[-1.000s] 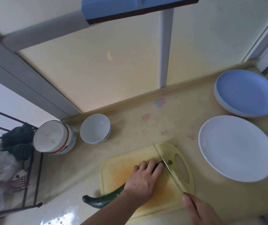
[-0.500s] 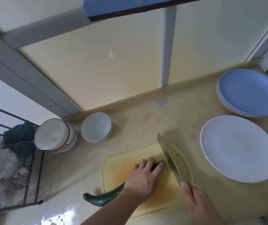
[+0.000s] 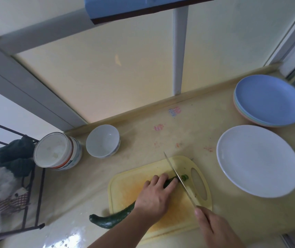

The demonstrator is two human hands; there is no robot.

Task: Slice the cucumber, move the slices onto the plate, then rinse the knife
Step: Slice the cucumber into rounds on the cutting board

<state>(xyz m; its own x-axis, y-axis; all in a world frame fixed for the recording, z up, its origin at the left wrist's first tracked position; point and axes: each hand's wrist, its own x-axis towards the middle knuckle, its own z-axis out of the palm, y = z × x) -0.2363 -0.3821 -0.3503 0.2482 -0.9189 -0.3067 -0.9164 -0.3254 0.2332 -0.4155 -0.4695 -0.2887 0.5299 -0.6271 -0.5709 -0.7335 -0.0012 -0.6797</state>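
Observation:
A dark green cucumber (image 3: 112, 219) lies across a yellow cutting board (image 3: 125, 187), its tail hanging off the board's left edge. My left hand (image 3: 155, 196) presses down on its middle, fingertips close to the cut end. My right hand (image 3: 214, 228) grips the handle of a knife (image 3: 177, 178), whose blade stands down on the cucumber's right end. A small cut piece (image 3: 185, 177) lies just right of the blade. A large white plate (image 3: 258, 161) sits bare to the right of the board.
A stack of plates with a blue one on top (image 3: 270, 101) stands at the back right. A white bowl (image 3: 103, 141) and a stack of bowls (image 3: 57, 151) sit at the back left. A black wire rack (image 3: 32, 194) holds cloths at the far left.
The knife was lifted with its blade tilted flat half a second ago, and now it is down through the cucumber's end. My left hand stays on the cucumber.

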